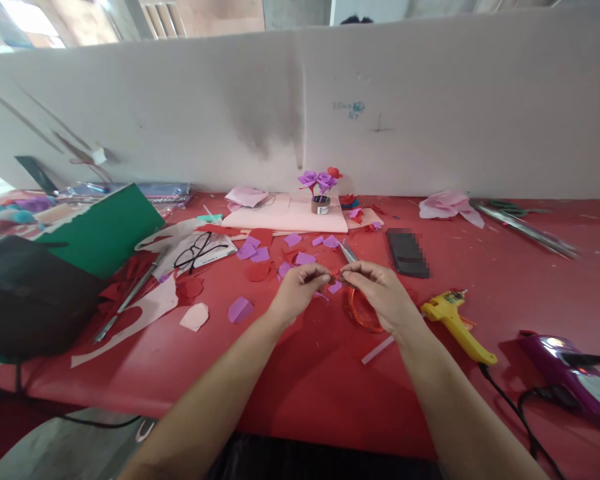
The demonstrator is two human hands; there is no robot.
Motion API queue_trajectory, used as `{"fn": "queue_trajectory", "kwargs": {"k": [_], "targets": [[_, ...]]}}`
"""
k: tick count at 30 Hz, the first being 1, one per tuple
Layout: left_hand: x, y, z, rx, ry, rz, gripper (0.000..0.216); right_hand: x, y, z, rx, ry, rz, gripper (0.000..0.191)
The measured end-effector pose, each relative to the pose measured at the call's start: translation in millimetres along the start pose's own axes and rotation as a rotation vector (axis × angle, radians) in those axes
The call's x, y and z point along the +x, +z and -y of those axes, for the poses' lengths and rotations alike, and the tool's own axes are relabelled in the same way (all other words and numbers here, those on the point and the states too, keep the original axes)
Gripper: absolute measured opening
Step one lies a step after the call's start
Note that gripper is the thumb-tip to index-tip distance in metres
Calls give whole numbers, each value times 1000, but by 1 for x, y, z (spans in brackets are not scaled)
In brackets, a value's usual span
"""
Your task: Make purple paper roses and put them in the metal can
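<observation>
My left hand [300,290] and my right hand [380,290] meet over the middle of the red table, fingertips pinched. Between them is a small red piece [336,275], like paper or thin felt, mostly covered by the fingers. Beneath my right hand lie scissors with an orange handle [354,313], their blades [349,252] pointing away from me. Purple cut petals [305,259] and red cut pieces [259,271] are scattered beyond and left of my left hand. Farther back, purple paper flowers [319,180] and a red one stand in a small brown pot [321,205].
A yellow glue gun [457,323] lies to the right, its cord running toward a purple power box [570,373]. Beyond it is a black phone [407,252]. At left are eyeglasses [199,252], a metal rod [130,297], a green board [105,233] and a dark bag [35,297].
</observation>
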State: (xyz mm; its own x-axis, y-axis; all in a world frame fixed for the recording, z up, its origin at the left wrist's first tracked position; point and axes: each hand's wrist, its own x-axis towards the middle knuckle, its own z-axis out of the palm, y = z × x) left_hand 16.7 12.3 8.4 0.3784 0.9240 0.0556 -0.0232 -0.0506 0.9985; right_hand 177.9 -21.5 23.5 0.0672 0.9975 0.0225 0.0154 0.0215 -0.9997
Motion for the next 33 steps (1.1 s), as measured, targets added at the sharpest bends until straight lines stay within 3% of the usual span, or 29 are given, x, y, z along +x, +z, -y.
{"fn": "queue_trajectory", "kwargs": {"k": [10,17,27,33], "targets": [[-2,3,-1,-273,-99,-65,24,-2,3,1,-43,-61,-22,15],[-4,6,-4,-448,-8,-152,16,-3,10,-5,-254,-184,10,16],[-7,8,-8,-497,-7,-133,12,-7,19,-7,-331,-365,-48,16],[-4,8,-3,-536,-73,-129,17,-8,20,-7,-363,-316,-34,18]]}}
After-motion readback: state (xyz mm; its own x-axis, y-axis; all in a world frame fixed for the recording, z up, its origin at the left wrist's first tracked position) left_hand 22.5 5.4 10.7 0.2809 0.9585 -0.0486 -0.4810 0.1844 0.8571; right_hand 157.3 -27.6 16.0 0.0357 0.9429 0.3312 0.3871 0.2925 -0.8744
